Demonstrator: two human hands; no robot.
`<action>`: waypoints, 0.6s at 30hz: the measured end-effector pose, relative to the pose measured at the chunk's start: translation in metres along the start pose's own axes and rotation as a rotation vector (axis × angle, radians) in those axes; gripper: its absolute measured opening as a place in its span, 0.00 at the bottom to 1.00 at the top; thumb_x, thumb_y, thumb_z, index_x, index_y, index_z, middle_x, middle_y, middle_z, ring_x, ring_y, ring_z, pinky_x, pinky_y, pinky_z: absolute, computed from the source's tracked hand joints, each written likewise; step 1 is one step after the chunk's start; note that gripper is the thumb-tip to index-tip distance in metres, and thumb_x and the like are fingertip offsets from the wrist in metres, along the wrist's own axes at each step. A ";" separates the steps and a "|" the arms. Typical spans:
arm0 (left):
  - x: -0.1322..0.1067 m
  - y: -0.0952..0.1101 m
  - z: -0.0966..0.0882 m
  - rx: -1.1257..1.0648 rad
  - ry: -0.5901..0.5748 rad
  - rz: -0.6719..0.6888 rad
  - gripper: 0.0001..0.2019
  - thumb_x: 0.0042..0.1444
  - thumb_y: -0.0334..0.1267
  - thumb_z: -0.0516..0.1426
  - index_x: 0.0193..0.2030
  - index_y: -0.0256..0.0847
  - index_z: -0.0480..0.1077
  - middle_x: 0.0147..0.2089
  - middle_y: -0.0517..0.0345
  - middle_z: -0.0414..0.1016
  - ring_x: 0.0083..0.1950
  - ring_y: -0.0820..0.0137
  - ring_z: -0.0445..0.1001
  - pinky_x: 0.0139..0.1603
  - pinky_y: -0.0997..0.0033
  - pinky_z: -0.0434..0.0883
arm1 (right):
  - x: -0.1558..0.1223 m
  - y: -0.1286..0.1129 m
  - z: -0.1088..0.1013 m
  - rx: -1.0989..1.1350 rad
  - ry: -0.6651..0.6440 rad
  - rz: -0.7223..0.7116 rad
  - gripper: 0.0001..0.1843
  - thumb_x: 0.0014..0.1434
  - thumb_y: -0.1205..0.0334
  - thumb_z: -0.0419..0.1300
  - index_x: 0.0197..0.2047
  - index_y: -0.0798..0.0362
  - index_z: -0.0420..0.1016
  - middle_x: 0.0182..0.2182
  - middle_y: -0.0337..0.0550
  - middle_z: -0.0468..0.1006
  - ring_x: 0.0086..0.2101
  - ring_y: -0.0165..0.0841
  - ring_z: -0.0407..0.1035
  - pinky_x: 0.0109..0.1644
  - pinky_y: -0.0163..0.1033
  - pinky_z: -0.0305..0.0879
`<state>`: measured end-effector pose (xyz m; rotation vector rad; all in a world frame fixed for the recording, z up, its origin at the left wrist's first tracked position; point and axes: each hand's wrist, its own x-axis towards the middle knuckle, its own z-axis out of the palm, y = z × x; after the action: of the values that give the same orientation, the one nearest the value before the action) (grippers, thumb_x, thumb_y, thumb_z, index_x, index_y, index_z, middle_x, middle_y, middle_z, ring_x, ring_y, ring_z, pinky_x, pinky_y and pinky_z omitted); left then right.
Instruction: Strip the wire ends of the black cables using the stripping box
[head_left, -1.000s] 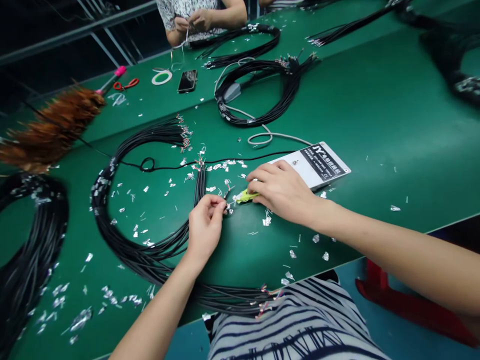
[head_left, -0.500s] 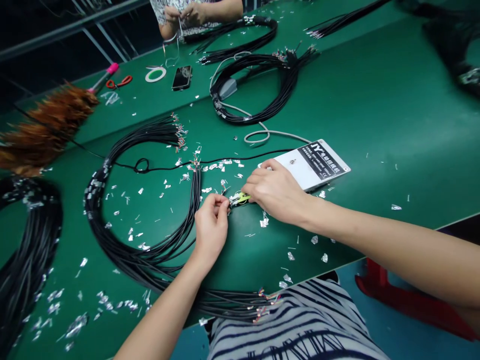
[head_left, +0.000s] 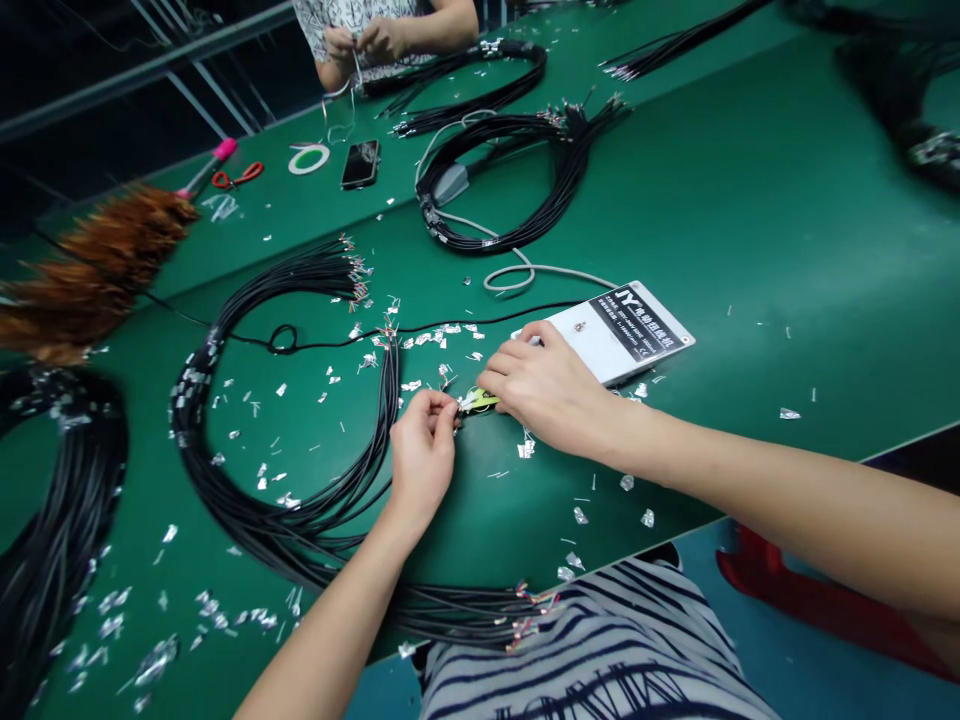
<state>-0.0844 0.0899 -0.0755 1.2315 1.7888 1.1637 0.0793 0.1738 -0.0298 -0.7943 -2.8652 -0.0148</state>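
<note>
My left hand (head_left: 424,445) is closed in a pinch on the end of a black cable, most of it hidden behind the fingers. Thin wires show just beyond the fingertips. My right hand (head_left: 544,390) is closed round small yellow-green snips (head_left: 480,400), whose tip meets the wires at my left fingertips. A large coil of black cables (head_left: 196,400) lies to the left, one bunch of its stripped ends near my left hand. Another bunch of cable ends (head_left: 517,615) rests at the table edge by the striped shirt. Just behind my right hand sits a white device with a black label (head_left: 637,325).
Foil scraps litter the green table (head_left: 720,240). More cable coils lie at the left (head_left: 82,480) and back (head_left: 517,235). A phone (head_left: 361,164), tape roll (head_left: 308,159), red-handled scissors (head_left: 238,177) and brown duster (head_left: 112,255) are farther off. Across the table, another person's hands (head_left: 367,42) hold a cable.
The view has shifted slightly. Both hands stay almost in place, with the snips still at my left fingertips.
</note>
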 end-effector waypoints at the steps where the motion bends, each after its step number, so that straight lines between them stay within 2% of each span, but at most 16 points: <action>1: 0.000 0.000 0.000 0.020 -0.004 0.007 0.06 0.56 0.39 0.56 0.32 0.41 0.67 0.27 0.61 0.70 0.27 0.72 0.70 0.30 0.75 0.65 | -0.004 0.002 -0.002 0.024 0.033 -0.005 0.04 0.59 0.72 0.62 0.37 0.54 0.75 0.36 0.44 0.81 0.42 0.40 0.72 0.49 0.46 0.50; 3: 0.000 -0.001 -0.002 0.058 -0.010 0.023 0.05 0.57 0.39 0.55 0.32 0.41 0.67 0.27 0.61 0.70 0.27 0.72 0.70 0.29 0.75 0.64 | -0.019 0.008 -0.006 0.102 0.164 0.020 0.05 0.61 0.68 0.61 0.42 0.54 0.75 0.42 0.45 0.82 0.46 0.41 0.73 0.51 0.47 0.52; 5: 0.000 -0.001 -0.003 0.084 -0.014 0.034 0.06 0.57 0.39 0.54 0.32 0.41 0.67 0.26 0.61 0.70 0.26 0.71 0.70 0.29 0.74 0.63 | -0.041 0.012 -0.009 0.198 0.358 0.112 0.06 0.64 0.68 0.59 0.45 0.53 0.73 0.46 0.45 0.82 0.47 0.39 0.73 0.52 0.46 0.56; 7: 0.000 0.000 -0.003 0.100 -0.011 0.035 0.06 0.57 0.40 0.54 0.32 0.41 0.67 0.26 0.61 0.70 0.26 0.71 0.70 0.28 0.74 0.63 | -0.065 0.012 -0.007 0.267 0.541 0.235 0.07 0.65 0.71 0.56 0.44 0.52 0.72 0.46 0.46 0.82 0.48 0.38 0.74 0.51 0.45 0.61; 8: 0.000 0.001 -0.003 0.106 -0.011 0.034 0.07 0.57 0.40 0.54 0.32 0.41 0.67 0.26 0.61 0.70 0.26 0.71 0.70 0.28 0.74 0.63 | -0.077 0.011 -0.005 0.277 0.587 0.264 0.07 0.64 0.72 0.56 0.42 0.51 0.71 0.46 0.46 0.82 0.49 0.39 0.74 0.51 0.45 0.62; 12: 0.000 0.002 -0.003 0.130 -0.009 0.041 0.07 0.57 0.40 0.53 0.32 0.41 0.67 0.26 0.61 0.70 0.25 0.71 0.69 0.28 0.73 0.63 | -0.101 0.002 0.010 0.207 0.530 0.254 0.10 0.62 0.75 0.56 0.39 0.50 0.68 0.48 0.44 0.82 0.53 0.42 0.71 0.52 0.47 0.61; 18: -0.002 -0.002 -0.010 0.190 0.029 0.072 0.06 0.58 0.39 0.53 0.32 0.41 0.67 0.25 0.61 0.69 0.26 0.70 0.69 0.30 0.72 0.64 | -0.097 0.007 0.019 0.036 0.578 0.222 0.11 0.59 0.76 0.59 0.37 0.49 0.68 0.45 0.39 0.84 0.49 0.40 0.74 0.53 0.48 0.59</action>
<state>-0.0934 0.0851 -0.0732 1.4045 1.9268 1.0752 0.1613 0.1315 -0.0648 -0.9166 -2.2227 -0.1394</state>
